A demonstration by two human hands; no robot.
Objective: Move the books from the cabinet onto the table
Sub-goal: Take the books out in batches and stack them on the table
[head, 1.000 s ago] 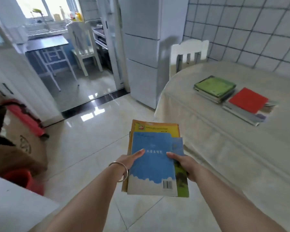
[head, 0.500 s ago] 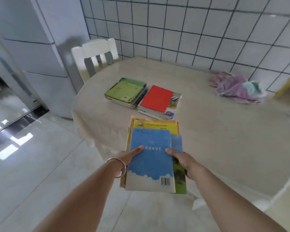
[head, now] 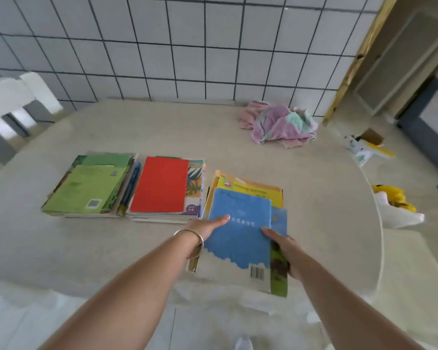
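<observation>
Turning from the doorway, you brought the held stack [head: 240, 231] over the table [head: 111, 248], left hand [head: 204, 227] and right hand [head: 285, 248] gripping its sides; set-down beside the red pile [head: 162, 188] looked next.

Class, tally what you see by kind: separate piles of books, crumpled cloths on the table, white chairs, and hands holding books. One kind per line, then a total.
Piles of books: 3 (green-topped pile, red-topped pile, blue-topped pile being held)
Crumpled cloths: 1
White chairs: 1
Hands holding books: 2 (left hand, right hand)
Total: 7
</observation>
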